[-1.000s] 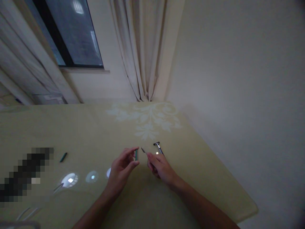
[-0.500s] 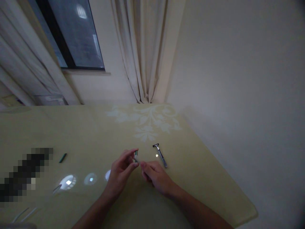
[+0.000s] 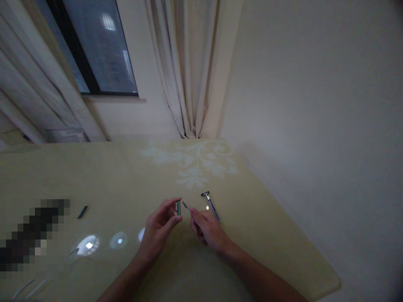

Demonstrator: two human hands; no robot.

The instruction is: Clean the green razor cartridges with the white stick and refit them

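Note:
My left hand (image 3: 159, 224) pinches a small razor cartridge (image 3: 178, 208) upright between thumb and fingertips; it looks dark green with a pale edge. Closed around a razor handle is my right hand (image 3: 206, 230), and most of the handle is hidden in the fist. Only the handle's thin metallic tip (image 3: 185, 204) sticks out, pointing up and left at the cartridge, with a small gap between them. Beyond my right hand a complete razor (image 3: 211, 206) lies on the table, its dark head toward the curtain.
On the left of the pale glossy table (image 3: 267, 235) lies another dark green cartridge (image 3: 82, 212). A pixelated dark patch (image 3: 34, 235) covers something further left. Lamps reflect off the surface. A wall (image 3: 315, 126) runs along the right, a curtain (image 3: 189, 75) behind.
My right hand has drawn slightly right, so the handle's tip now stands apart from the cartridge. The cartridge shows more fully in my left hand, which has hardly moved.

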